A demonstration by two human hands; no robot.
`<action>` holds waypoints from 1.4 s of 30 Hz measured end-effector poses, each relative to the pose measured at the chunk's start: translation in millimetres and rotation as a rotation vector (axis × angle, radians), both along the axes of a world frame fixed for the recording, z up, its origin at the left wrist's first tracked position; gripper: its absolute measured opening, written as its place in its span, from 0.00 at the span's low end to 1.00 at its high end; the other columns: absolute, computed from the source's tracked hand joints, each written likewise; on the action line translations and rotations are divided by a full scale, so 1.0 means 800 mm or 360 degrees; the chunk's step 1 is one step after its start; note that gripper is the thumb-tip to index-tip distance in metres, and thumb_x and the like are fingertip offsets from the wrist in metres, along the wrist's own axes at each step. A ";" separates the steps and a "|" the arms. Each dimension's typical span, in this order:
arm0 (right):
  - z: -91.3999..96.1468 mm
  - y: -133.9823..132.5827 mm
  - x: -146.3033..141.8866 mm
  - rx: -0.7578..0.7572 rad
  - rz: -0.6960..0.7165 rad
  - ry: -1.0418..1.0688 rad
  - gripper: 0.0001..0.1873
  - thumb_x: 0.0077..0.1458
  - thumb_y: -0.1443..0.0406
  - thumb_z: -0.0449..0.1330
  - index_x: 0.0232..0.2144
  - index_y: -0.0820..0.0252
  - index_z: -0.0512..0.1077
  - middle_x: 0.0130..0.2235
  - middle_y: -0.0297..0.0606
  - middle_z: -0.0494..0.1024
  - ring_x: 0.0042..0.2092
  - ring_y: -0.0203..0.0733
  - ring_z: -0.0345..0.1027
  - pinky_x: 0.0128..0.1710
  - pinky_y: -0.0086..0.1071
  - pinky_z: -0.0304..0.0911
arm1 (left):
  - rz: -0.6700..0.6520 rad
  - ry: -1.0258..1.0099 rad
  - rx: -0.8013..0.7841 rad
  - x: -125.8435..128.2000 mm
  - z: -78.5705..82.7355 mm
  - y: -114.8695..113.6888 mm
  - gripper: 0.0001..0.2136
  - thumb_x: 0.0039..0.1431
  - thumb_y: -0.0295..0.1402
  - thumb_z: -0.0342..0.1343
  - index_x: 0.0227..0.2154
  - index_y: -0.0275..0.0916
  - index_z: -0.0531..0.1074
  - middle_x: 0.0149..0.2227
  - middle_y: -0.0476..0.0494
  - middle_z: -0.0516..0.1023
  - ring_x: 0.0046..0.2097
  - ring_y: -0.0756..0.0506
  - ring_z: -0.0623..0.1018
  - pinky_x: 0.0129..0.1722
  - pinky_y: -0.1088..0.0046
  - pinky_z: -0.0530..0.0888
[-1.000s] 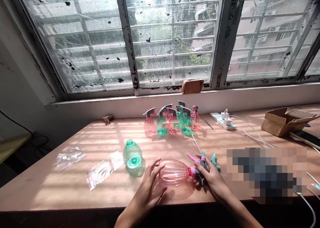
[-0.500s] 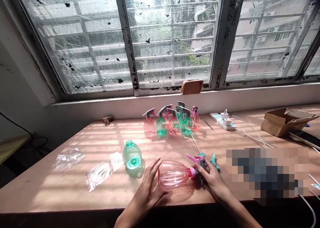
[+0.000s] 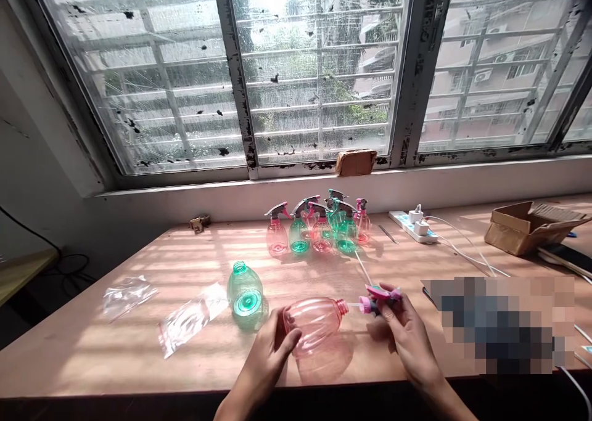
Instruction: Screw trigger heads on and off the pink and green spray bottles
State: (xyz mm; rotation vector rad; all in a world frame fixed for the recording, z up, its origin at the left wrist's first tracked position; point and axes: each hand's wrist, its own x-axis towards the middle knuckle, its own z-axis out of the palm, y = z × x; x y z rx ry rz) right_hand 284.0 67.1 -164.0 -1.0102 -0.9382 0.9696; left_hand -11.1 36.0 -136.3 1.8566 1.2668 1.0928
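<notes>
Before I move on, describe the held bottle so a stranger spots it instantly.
Below the window is a wooden table. At its front, the left hand holds a pink bottle. Unlike the upright green bottle beside it, this one tips sideways, neck toward the right hand.

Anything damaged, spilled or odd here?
The window frame looks chipped, with ragged dark patches, and dark blotches dot the panes. No spill shows on the table, though a pixelated patch hides part. The red bottle and sprayer head look undamaged.

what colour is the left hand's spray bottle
The spray bottle is translucent pink, best seen in the head view.
</notes>
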 end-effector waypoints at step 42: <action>-0.056 0.008 -0.019 0.0637 -0.0464 -0.2267 0.24 0.68 0.56 0.57 0.61 0.58 0.75 0.71 0.57 0.65 0.72 0.71 0.56 0.71 0.73 0.41 | 0.0300 0.0784 0.0446 0.007 -0.051 0.000 0.46 0.76 0.34 0.50 0.74 0.49 0.15 0.80 0.30 0.37 0.77 0.26 0.49 0.70 0.36 0.64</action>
